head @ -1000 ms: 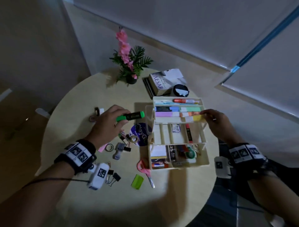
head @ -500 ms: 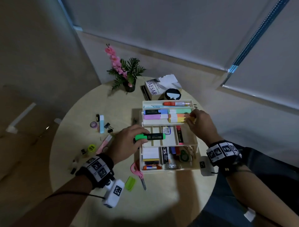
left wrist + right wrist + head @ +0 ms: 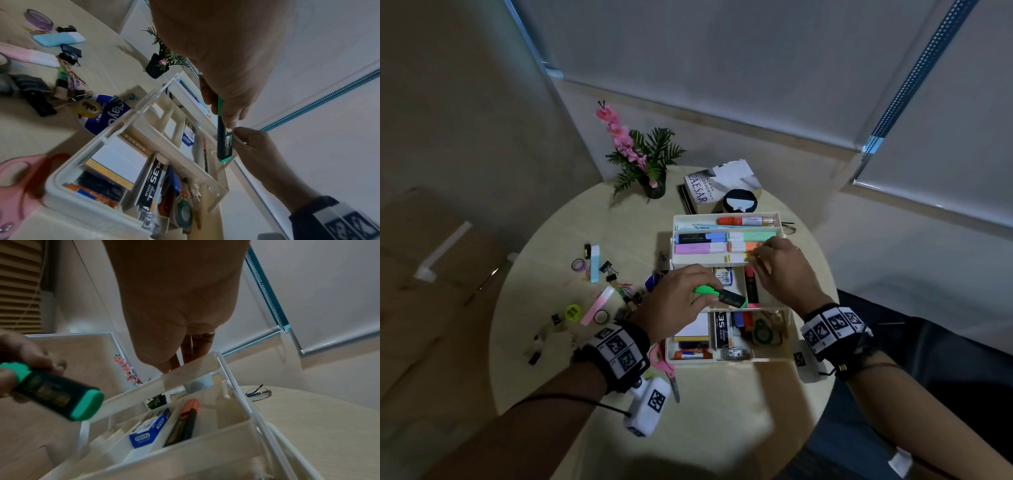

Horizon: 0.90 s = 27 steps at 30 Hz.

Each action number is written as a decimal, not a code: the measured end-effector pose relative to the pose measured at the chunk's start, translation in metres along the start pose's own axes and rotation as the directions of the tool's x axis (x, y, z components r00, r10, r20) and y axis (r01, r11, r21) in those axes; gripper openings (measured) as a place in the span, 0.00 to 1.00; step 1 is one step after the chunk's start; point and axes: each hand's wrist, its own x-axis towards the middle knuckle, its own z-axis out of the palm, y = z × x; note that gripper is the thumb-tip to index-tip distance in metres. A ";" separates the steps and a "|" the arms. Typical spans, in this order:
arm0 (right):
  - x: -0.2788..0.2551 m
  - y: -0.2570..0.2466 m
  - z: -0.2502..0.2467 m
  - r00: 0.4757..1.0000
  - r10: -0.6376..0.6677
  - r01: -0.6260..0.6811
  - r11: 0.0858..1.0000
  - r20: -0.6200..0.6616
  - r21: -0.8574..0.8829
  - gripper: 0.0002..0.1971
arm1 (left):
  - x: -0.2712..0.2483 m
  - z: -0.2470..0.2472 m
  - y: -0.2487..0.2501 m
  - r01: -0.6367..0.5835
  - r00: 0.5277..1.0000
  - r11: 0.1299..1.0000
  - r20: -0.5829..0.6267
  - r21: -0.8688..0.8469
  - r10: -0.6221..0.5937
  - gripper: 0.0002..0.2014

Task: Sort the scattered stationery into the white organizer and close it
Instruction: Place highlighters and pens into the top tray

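While the left hand (image 3: 681,301) pinches a green highlighter (image 3: 722,295) between thumb and fingers, the marker hangs tilted over the middle tier of the white organizer (image 3: 726,358), its tail end lowest and just above a divided slot. This organizer stands open on the round table (image 3: 722,428), its three stepped tiers all exposed. Its top tier holds pastel highlighters (image 3: 700,248) and an orange marker (image 3: 743,221); the middle tier holds a blue-and-white box (image 3: 148,433) and a dark marker with a red cap (image 3: 185,420); the bottom tier holds a staples box (image 3: 721,329), a notepad, and a roll of green tape (image 3: 762,334). At the organizer's far right, the right hand (image 3: 784,274) reaches over the front edge of the top tier, its fingertips (image 3: 755,255) beside the yellow and orange highlighters; whether they grasp anything cannot be told. On the table to the left of the organizer lie a blue highlighter (image 3: 594,262), a pink highlighter (image 3: 597,305), washi tape rolls, binder clips (image 3: 608,269) and pink-handled scissors (image 3: 664,366). Behind the organizer stand a potted plant with pink flowers (image 3: 643,161) and a book (image 3: 717,186). A pair of glasses (image 3: 258,392) rests on the table to the organizer's right.
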 end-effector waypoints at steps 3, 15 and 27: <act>-0.010 -0.002 -0.005 0.999 0.022 -0.020 0.999 -0.041 0.048 0.08 | 0.006 0.001 0.004 0.027 0.999 0.999 -0.031 -0.031 -0.028 0.08; -0.089 -0.002 -0.015 0.896 0.313 -0.444 0.615 0.315 0.651 0.04 | 0.026 0.043 0.013 0.152 0.986 0.969 -0.043 -0.195 -0.164 0.15; -0.092 -0.006 -0.003 0.796 0.603 -0.571 0.723 0.046 0.388 0.03 | -0.011 0.050 -0.020 0.158 0.979 0.981 0.114 0.116 -0.171 0.16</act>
